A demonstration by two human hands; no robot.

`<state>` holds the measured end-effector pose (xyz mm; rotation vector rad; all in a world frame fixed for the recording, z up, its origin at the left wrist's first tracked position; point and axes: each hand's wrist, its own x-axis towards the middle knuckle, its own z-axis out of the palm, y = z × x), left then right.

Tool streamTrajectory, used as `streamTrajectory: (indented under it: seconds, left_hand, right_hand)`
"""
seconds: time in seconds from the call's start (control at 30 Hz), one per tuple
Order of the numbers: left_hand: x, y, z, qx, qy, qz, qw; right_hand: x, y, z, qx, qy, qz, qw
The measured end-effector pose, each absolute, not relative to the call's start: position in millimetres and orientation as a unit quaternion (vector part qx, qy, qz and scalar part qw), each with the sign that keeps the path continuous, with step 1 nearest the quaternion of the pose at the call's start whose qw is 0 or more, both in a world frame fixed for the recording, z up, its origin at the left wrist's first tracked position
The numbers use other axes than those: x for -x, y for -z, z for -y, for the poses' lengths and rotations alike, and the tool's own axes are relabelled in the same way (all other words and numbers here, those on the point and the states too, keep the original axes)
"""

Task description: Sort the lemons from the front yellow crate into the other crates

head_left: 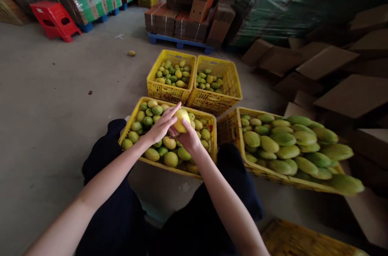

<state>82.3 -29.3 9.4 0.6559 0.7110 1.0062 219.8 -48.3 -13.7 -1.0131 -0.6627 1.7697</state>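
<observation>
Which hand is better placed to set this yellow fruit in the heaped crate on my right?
Likely your right hand: it holds the fruit's right side, nearer that crate than your left hand.

By one head camera, the middle crate (pixel 214 139) is viewed closely, forward and downward, from above its near edge.

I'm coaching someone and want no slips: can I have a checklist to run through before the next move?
1. Yellow fruit supported: ok, between left hand and right hand.
2. Its underside undamaged: cannot tell, hidden.
3. Fruit above a crate: ok, over the near crate.
4. Room in rear right crate: ok, contents sit below the rim.
5. Heaped crate level: not ok, fruit rises above its rim.
6. Floor clear: not ok, a small yellowish object lies there.
</observation>
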Motion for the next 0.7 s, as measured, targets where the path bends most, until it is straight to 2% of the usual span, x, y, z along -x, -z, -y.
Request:
streamTrajectory:
  seconds: [0.13,0.27,0.4,0.53,0.7]
  left_hand:
    - [-72,-13,25,-0.478,-0.453,-0.333,0.675]
    - [-60,-15,21,-0.531,-0.450,-0.382,0.608]
    - [-65,-3,30,-0.579,-0.429,-0.364,0.590]
    - [-78,19,36,-0.625,-0.447,-0.366,0.524]
    - [-80,35,25,-0.702,-0.452,-0.391,0.387]
  right_hand:
    - [-229,9,46,0.373,-0.751,0.218,0.499]
    - [-240,-2,44,0.331,-0.763,0.214,0.512]
    - [-244,-5,48,0.328,-0.760,0.243,0.506]
    - [-239,1,52,0.349,-0.749,0.253,0.503]
    - [-237,7,46,0.355,-0.707,0.220,0.571]
